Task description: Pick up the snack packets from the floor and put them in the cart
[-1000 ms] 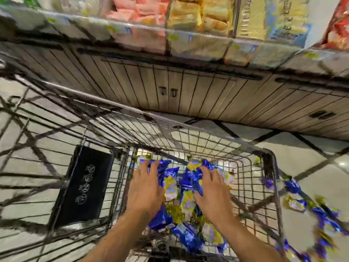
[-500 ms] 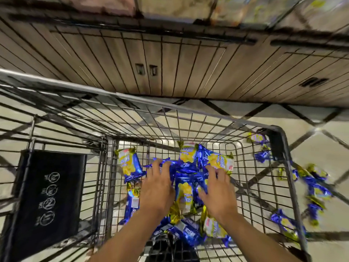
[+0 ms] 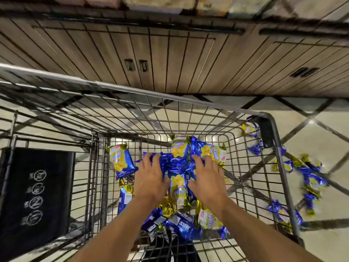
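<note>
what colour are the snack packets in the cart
Blue and yellow with shiny gold edges, seen in the head view: snack packets in the cart.

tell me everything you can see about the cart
The cart is a grey wire-mesh basket with a tubular rim and a dark corner bumper, standing on the tiled floor before wooden cabinets. A black flap with white symbols hangs at its left. Blue-and-yellow packets are heaped on its bottom, with the left hand and right hand pressed on them. More packets lie outside, right.
</note>
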The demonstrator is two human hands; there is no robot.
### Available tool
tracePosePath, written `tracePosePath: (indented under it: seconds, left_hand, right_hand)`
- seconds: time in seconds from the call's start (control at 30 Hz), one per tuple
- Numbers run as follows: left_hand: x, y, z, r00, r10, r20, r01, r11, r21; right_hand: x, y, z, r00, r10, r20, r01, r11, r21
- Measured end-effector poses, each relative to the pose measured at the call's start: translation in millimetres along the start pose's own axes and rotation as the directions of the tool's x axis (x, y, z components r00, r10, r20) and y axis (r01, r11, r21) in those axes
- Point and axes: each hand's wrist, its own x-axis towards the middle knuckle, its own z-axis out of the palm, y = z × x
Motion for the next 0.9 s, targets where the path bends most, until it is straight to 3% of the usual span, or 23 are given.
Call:
tracePosePath:
  seconds: [0.17,0.4,0.6,0.9]
  left_hand:
    - [-24,4,-26,0.999,-0.034,-0.015,0.033,0.999,-0.041]
    - [-82,32,-109,0.998,0.049,-0.049,-0.048,0.999,0.013]
    - [-123,95,-185,0.970,0.195,-0.146,-0.195,0.981,0.019]
    - [-149,189,-235,0.884,0.400,-0.240,-0.385,0.916,0.110]
  right_hand:
    - [-18,-5,-22,1.000,0.000,0.006,0.000,0.999,0.035]
    - [-68,-29,-107,0.996,0.011,-0.087,0.001,0.992,0.130]
    - [-114,-36,-188,0.961,-0.003,-0.277,0.064,0.976,0.211]
    - [-153,11,-262,0.908,0.105,-0.406,-0.001,0.969,0.249]
